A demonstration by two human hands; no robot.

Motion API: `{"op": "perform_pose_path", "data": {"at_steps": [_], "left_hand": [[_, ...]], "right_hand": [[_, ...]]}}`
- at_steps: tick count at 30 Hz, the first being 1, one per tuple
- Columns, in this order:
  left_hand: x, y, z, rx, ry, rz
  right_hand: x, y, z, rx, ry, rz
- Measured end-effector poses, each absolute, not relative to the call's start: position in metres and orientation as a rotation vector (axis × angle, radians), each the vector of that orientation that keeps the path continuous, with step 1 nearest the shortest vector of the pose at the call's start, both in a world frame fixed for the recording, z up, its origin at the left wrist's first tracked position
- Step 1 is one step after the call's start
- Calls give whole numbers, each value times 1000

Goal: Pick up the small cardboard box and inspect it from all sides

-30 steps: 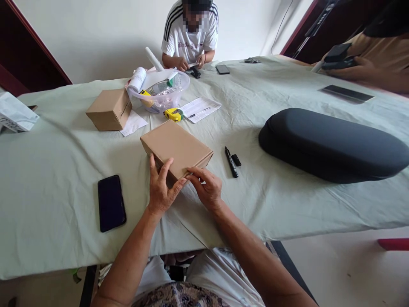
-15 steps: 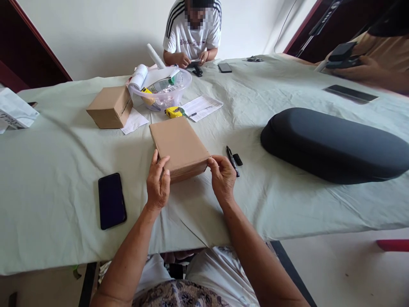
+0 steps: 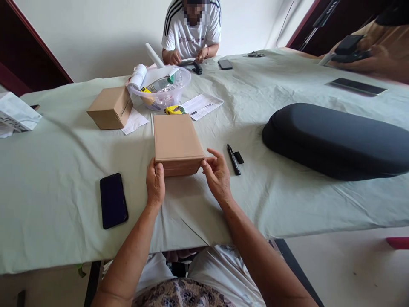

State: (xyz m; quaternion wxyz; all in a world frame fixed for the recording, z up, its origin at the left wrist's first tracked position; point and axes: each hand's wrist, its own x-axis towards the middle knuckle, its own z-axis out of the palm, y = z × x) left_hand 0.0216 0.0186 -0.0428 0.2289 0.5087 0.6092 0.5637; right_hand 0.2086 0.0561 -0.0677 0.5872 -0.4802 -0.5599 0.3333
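Note:
A closed brown cardboard box (image 3: 178,138) is in front of me on the cloth-covered table, between my two hands. My left hand (image 3: 155,181) grips its near left corner, thumb along the near side and the other fingers partly hidden behind the box. At the near right corner, the thumb and a finger of my right hand (image 3: 217,172) hold the edge, while the index finger sticks out away from it. A black marker (image 3: 234,159), uncapped, lies right of my right hand with its cap (image 3: 238,157) beside it. Left of my left hand lies a dark phone (image 3: 113,200).
Behind the box are a yellow tape measure (image 3: 174,110), a printed sheet (image 3: 204,105), a plastic basin (image 3: 187,81) of odds and ends and another carton (image 3: 108,106). A large black case (image 3: 335,140) lies right. One person (image 3: 191,38) sits opposite; another's hands (image 3: 367,53) hold a device.
The box has turned a little, so its near side now faces me squarely. My left fingers have slid off the top to the left side, and my right index finger has lifted away.

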Motion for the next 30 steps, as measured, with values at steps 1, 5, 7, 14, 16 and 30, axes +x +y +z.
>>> {"op": "perform_pose_path", "data": {"at_steps": [1, 5, 7, 14, 16, 30], "left_hand": [[21, 18, -42, 1420, 1698, 1601], [18, 17, -38, 1455, 1721, 1943], [16, 15, -35, 1532, 1701, 2099], [14, 11, -35, 1936, 1659, 2078], [17, 10, -37, 1974, 1666, 2057], [50, -10, -32, 2114, 1534, 2011]], "right_hand": [[208, 55, -68, -1091, -1329, 799], [203, 51, -69, -1018, -1457, 955], [201, 50, -69, -1063, -1574, 1015], [204, 47, -60, -1221, -2091, 884], [207, 47, -57, -1240, -2028, 829], [200, 32, -52, -835, -1516, 241]]}}
